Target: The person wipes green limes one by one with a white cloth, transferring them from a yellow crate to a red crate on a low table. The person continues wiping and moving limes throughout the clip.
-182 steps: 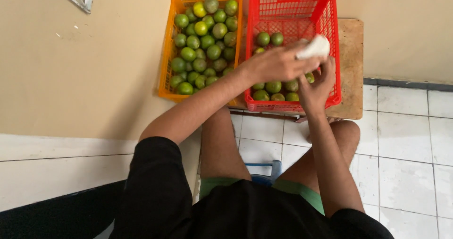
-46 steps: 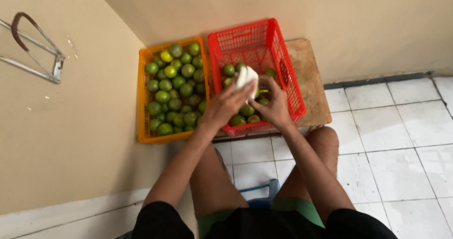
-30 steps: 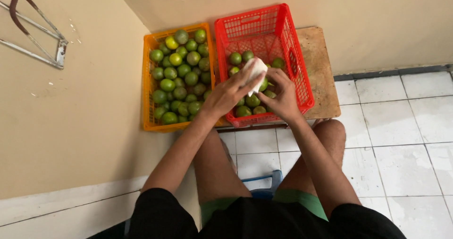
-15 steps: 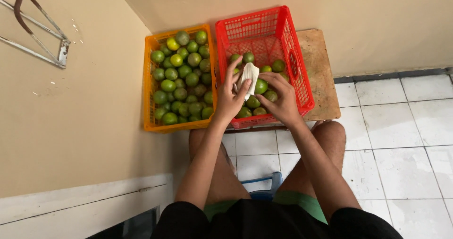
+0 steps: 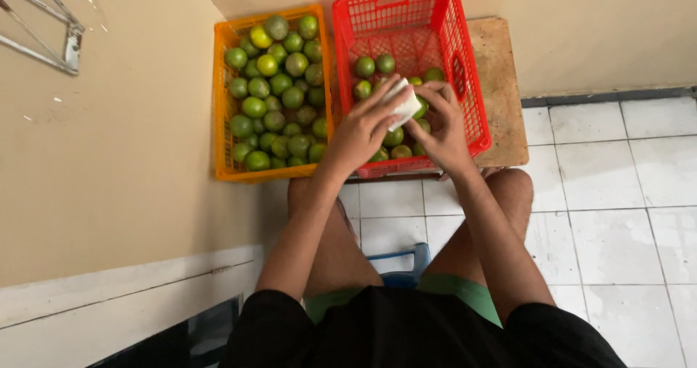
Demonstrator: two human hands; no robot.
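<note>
Single view only: head-worn camera, looks steeply down over wearer's own torso and bent knees. Faces forward toward corner where beige wall (image 5: 109, 157) meets back wall. Near range: left hand (image 5: 359, 132) and right hand (image 5: 443, 124) sit at frame centre, arm's reach below lens. Top of frame takes in orange crate (image 5: 221, 121) and red crate (image 5: 465, 70) side by side on wooden board (image 5: 501, 85). Right side shows white tiled floor (image 5: 617, 215). Bottom edge cut by black shirt (image 5: 421, 332). No second view, so no shared region.
</note>
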